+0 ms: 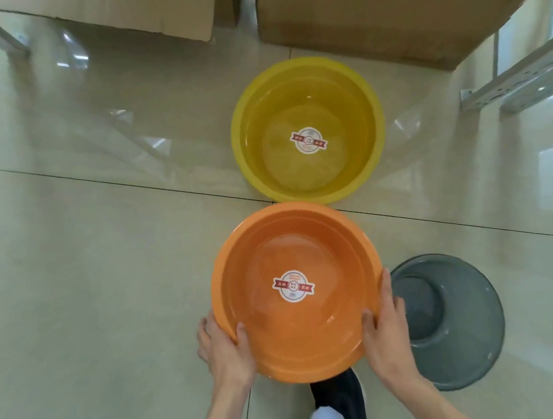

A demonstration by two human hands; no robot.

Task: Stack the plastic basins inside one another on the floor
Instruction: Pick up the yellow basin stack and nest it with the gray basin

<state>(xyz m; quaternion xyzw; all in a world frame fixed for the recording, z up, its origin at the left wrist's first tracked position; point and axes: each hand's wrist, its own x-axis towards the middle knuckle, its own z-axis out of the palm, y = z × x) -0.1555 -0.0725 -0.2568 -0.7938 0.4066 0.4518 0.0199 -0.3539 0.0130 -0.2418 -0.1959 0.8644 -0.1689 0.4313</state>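
Observation:
An orange basin (pixel 262 245) with a round sticker inside is held above the floor in both hands. My left hand (pixel 223 348) grips its near left rim, thumb inside. My right hand (pixel 385 328) grips the near right rim, thumb inside too. A translucent yellow basin (pixel 303 96) with the same sticker stands upright on the floor just beyond the orange one. A grey basin (pixel 460 319) rests on the floor to the right, partly hidden behind my right hand.
Two large cardboard boxes (pixel 382 1) stand at the back, close behind the yellow basin. A perforated metal rail (pixel 522 81) lies at the right. Glossy tiled floor (pixel 85 265) spreads to the left. A dark shoe (pixel 341 398) shows under the orange basin.

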